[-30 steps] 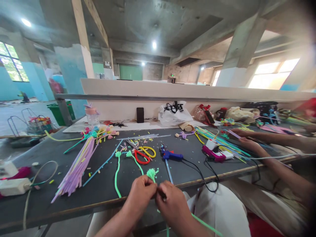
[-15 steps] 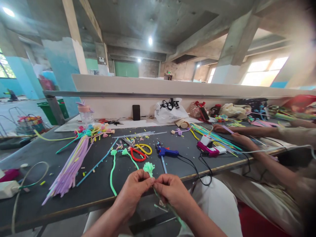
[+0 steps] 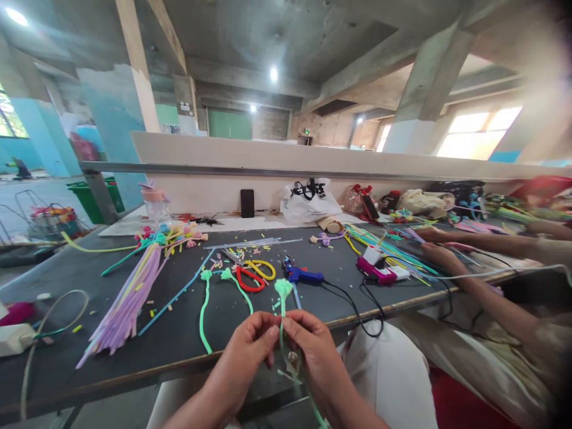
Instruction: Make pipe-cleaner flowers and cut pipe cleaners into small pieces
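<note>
Over the table's front edge, a mint-green pipe-cleaner flower stands upright, its stem running down between my hands. My right hand pinches that stem just below the bloom. Fingers and thumb of my left hand are closed against the same stem from the other side. Two more green pipe-cleaner flowers, one on the left and one nearer the middle, lie on the table. Behind them rest scissors with red and yellow handles. A blue glue gun lies beyond my right hand.
A bundle of lilac pipe-cleaner flowers spreads over the dark table at left. A pink glue gun and its cable lie at right, near a co-worker's hands. A phone and a white bag stand behind.
The green flower has risen and shifted slightly right, showing more stem below the bloom. My hands have moved a little down the stem. The co-worker's hands have shifted right.
</note>
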`<state>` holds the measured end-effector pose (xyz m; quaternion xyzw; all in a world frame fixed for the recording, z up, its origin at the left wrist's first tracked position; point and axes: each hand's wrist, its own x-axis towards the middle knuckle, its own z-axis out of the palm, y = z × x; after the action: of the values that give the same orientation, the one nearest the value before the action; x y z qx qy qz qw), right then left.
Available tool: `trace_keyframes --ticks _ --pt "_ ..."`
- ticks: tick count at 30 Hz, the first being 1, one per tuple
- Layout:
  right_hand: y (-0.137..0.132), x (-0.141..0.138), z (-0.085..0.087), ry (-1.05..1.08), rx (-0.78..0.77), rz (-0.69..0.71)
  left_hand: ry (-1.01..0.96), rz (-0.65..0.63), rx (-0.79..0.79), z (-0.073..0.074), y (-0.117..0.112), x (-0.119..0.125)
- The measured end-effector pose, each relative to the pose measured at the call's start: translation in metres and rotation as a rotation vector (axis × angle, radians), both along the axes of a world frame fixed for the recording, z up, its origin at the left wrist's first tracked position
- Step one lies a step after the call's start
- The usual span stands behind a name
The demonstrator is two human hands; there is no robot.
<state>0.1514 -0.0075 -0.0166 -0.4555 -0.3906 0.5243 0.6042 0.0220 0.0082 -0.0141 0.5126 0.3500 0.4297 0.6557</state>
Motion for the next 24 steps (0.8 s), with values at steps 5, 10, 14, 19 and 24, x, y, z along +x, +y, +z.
trace_keyframes --ticks 5,10,14,19,24 --pt "0.001 -0.004 0.000 0.158 0.004 0.056 0.026 -0.022 0.056 0.002 0.003 0.001" --pt "0.002 -0.002 0.004 0.045 -0.068 0.087 0.241 0.084 0.182 0.000 0.003 0.000" --pt "0.004 0.001 0.006 -0.107 -0.081 -0.001 0.411 0.048 0.271 -0.002 0.004 0.001" --pt "0.007 0.008 0.006 -0.191 -0.026 -0.059 1.027 0.180 0.495 0.024 0.054 -0.030" --pt "0.009 0.006 0.005 -0.150 -0.015 -0.025 1.340 0.358 0.357 0.048 0.128 -0.058"
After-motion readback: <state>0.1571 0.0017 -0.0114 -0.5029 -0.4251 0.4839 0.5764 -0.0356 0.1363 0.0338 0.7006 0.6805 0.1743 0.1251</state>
